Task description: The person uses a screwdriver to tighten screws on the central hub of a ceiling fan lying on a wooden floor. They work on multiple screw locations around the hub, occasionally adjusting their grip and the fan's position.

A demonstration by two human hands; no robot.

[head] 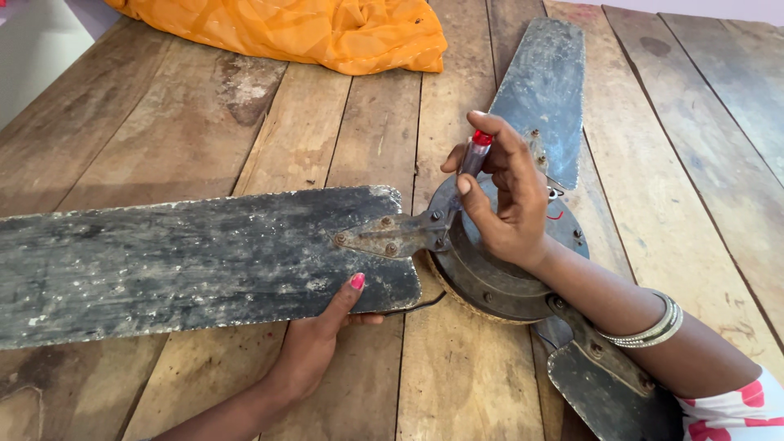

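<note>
Wooden plank table (327,114), worn, gaps btwn boards; orange cloth (302,28) bunched at far edge.

Old ceiling fan lies flat on it, motor hub (490,269) roughly centre-right. Three dark, grimy blades: left blade (180,261) runs long axis left-right across the near-left planks, far blade (543,90) points away toward the far edge, near blade (608,392) angles down toward the lower right corner, partly under the right forearm.

Left hand (314,343): comes in from below, thumb up on top of left blade's near edge close to its root, fingers tucked under – pinching the blade edge, wrapped not spread. Sits just beside the rusty blade bracket (392,237) that bolts blade to hub.

Right hand (506,204): over the hub, fingers curled round a small screwdriver (474,155) w/ clear handle and red cap, held near upright, tip down. Tip lands abt where bracket meets hub rim; exact screw contact – can't tell, fingers block it. Silver bangles (657,322) on that wrist.

Key relation: bracket joint lies btwn the two hands, just left of right hand, up-right of left hand. Right hand nearer. Tool axis approx perpendicular to blade's long axis.
</note>
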